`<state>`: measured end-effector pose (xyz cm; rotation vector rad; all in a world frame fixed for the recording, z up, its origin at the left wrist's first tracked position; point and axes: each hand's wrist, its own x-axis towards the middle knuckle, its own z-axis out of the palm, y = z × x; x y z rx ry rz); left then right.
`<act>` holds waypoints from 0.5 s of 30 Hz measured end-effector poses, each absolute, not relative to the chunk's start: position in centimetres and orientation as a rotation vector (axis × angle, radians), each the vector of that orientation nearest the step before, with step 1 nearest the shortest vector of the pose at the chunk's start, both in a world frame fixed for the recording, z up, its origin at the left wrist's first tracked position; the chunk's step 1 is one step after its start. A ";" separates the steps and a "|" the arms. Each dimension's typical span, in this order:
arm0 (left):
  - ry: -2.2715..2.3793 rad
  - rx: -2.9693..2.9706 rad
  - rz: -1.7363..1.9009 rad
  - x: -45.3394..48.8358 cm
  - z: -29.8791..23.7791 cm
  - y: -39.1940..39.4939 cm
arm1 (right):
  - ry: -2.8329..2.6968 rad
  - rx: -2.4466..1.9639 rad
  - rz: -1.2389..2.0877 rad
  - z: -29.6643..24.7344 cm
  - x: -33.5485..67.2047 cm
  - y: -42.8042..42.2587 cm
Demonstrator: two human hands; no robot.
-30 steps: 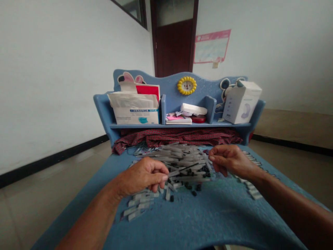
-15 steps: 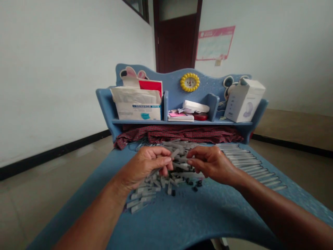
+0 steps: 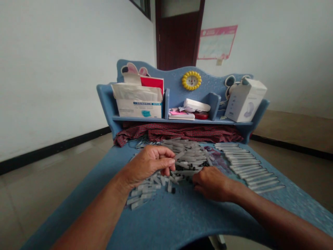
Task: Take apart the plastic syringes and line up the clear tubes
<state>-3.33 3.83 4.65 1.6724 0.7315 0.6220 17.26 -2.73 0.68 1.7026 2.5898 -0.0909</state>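
Note:
My left hand is closed in a pinch above the pile, with a short translucent plastic tube poking out past the fingertips. Down at the table, my right hand has its fingers curled together beside small black caps; whatever they pinch is hidden under the knuckles. Beneath and behind both hands spreads a heap of similar translucent tubes, with black pieces mixed in. Nearer to me lie short pale tubes, left of a single black cap.
Long clear tubes with dark edges lie in a row at the right of the blue table. Behind are a red checked cloth and a blue shelf with a mask box and a white box.
My right hand has left the spot facing my left fingertips and come down to the right, onto the black caps. The left hand keeps its tube almost in place.

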 end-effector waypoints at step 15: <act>0.700 1.687 0.534 -2.6 3.9 3.5 | 2.753 2.100 -2.680 1.5 16.4 -1.3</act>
